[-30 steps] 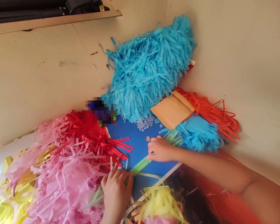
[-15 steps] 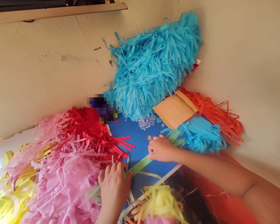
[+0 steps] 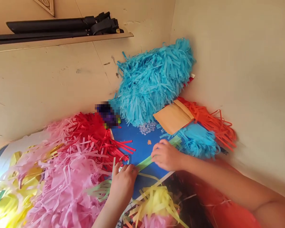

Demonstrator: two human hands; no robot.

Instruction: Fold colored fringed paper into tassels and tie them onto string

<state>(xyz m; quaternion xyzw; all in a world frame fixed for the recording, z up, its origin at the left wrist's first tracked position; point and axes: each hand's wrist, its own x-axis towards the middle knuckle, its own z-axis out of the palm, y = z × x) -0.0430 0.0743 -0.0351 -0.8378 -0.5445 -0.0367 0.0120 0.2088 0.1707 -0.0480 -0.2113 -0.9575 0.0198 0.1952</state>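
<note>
A bundle of light green paper strips (image 3: 146, 162) stretches slantwise between my two hands, just over the blue tabletop (image 3: 123, 134). My left hand (image 3: 124, 180) is closed around its lower end, and loose green fringe (image 3: 101, 190) sticks out to the left of that hand. Closed on the upper part, my right hand (image 3: 167, 155) has more green strips spreading beyond its fingers towards a small blue fringe bundle (image 3: 199, 141). Below the hands lies a yellow fringe tuft (image 3: 154, 201) with pink under it.
Pink fringe (image 3: 68, 180), red fringe (image 3: 92, 126) and yellow fringe (image 3: 21, 196) heap up on the left. A large blue fringe pile (image 3: 154, 82) leans in the wall corner. An orange-brown envelope (image 3: 174, 116) lies near orange-red fringe (image 3: 211, 120). Above hangs a shelf (image 3: 61, 40) bearing black objects.
The view has tilted upward, so more of the shelf shows. Both hands keep hold of the green strips; the left hand has turned slightly and sits closer to the right hand.
</note>
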